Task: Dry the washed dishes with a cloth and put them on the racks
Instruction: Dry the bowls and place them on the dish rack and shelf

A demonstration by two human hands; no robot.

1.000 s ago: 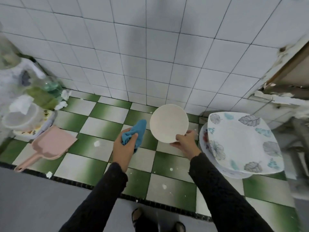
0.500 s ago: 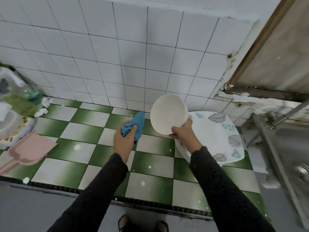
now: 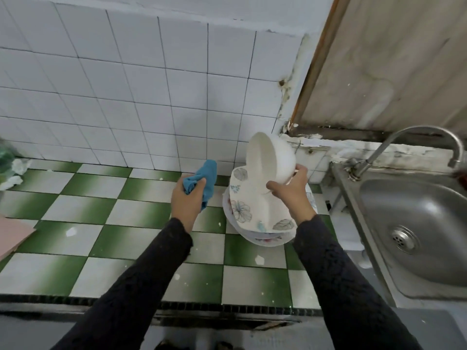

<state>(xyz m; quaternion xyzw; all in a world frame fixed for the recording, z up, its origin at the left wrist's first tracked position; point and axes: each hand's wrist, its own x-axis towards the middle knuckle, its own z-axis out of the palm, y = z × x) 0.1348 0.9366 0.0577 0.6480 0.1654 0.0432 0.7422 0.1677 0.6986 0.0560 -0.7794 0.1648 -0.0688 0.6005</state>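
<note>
The right grip (image 3: 290, 198) grasps the white bowl (image 3: 271, 157), now tipped further sideways over the floral plates (image 3: 242, 210) beneath it, while the left grip (image 3: 187, 200) remains clenched round the blue cloth (image 3: 209, 175) alongside.

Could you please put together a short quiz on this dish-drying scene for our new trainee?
1. True or false: the left hand grips the blue cloth.
2. The white bowl is: A) resting upright in the left hand; B) held tilted on its side by the right hand; C) covered by the cloth.
3. Fill in: the steel sink lies on the person's ____ side.
Key: 1 true; 2 B; 3 right.
</note>
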